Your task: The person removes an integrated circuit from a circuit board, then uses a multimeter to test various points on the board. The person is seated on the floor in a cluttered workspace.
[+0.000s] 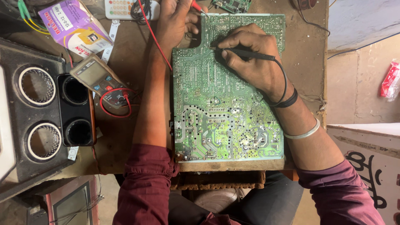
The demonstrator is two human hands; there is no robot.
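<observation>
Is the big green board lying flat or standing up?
Lying flat. The green circuit board rests solder side up on the wooden table, with the right hand pressing a black probe onto it.

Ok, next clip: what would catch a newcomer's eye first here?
The large green circuit board lying solder side up at the centre of the wooden bench. The right hand presses a black probe onto it, while the left hand holds a red probe at its top edge. Left of the board lies a multimeter, beside a black speaker box.
</observation>
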